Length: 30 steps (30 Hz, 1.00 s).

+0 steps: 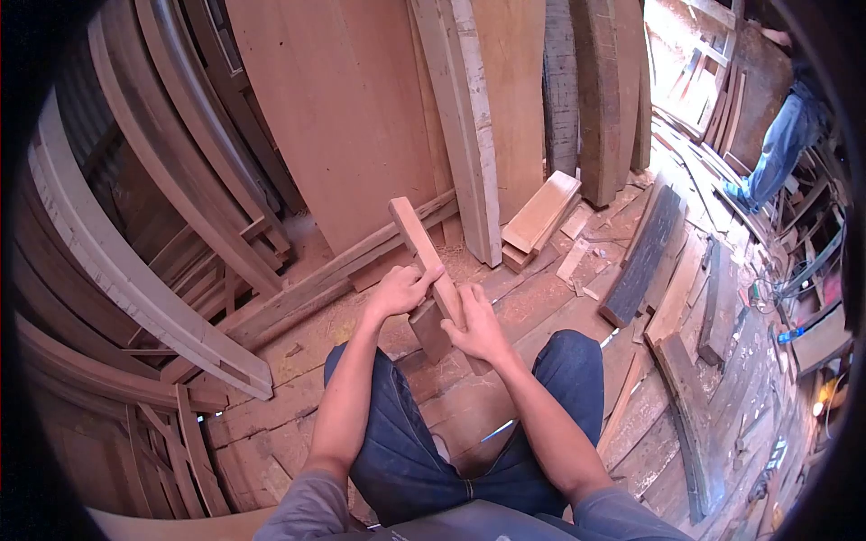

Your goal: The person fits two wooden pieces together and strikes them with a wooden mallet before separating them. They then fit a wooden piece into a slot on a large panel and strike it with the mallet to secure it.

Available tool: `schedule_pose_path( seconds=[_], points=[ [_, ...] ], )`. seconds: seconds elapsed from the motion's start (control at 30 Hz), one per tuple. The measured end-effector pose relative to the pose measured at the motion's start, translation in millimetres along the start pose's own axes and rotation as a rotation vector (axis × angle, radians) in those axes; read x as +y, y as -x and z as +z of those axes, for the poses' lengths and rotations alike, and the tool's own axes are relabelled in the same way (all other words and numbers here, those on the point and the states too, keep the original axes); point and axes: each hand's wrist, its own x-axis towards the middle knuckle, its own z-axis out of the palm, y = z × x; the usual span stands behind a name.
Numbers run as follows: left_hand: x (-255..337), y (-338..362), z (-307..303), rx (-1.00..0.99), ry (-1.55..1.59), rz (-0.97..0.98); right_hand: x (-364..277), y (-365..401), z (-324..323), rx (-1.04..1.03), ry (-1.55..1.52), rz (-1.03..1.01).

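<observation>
A short squared wooden bar (417, 236) slants up and away between my hands, in front of my knees. My left hand (402, 290) is closed round its middle from the left side, thumb laid along the top. Nearer to me, my right hand (475, 322) grips the close end from the right, fingers wrapped over it. Under the bar, between my knees, stands a wooden block (430, 337), partly hidden by the bar and my hands.
Tall boards (338, 108) lean against the wall ahead. Curved beams (149, 307) stand at the left. Stacked short planks (541, 214) lie ahead on the right, near a dark beam (642, 257). Wood scraps and shavings litter the plank floor (271, 424). Another person's leg (780, 149) shows at the far right.
</observation>
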Motion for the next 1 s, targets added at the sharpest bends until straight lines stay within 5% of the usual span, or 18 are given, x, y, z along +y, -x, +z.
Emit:
schedule_pose_path(
  seconds=[0.1,0.3,0.4,0.63,1.0],
  points=[
    [4.0,2.0,2.0,-0.032,0.099,-0.046,-1.9,0.2,-6.7,-0.048,0.013,0.012],
    [-2.1,1.3,3.1,-0.135,0.383,-0.226,1.0,-8.8,-21.7,-0.081,-0.15,0.434],
    [-14.3,-7.8,-1.1,-0.155,0.525,-0.212,-4.5,-9.8,-26.1,-0.08,-0.748,0.838],
    [-13.4,-0.4,-26.4,0.022,0.713,-0.022,-21.1,-0.3,-6.7,-0.088,-0.386,0.694],
    [-48.5,-12.3,-27.6,0.022,0.834,-0.147,37.3,5.4,26.6,-0.165,-0.006,0.248]
  ],
)
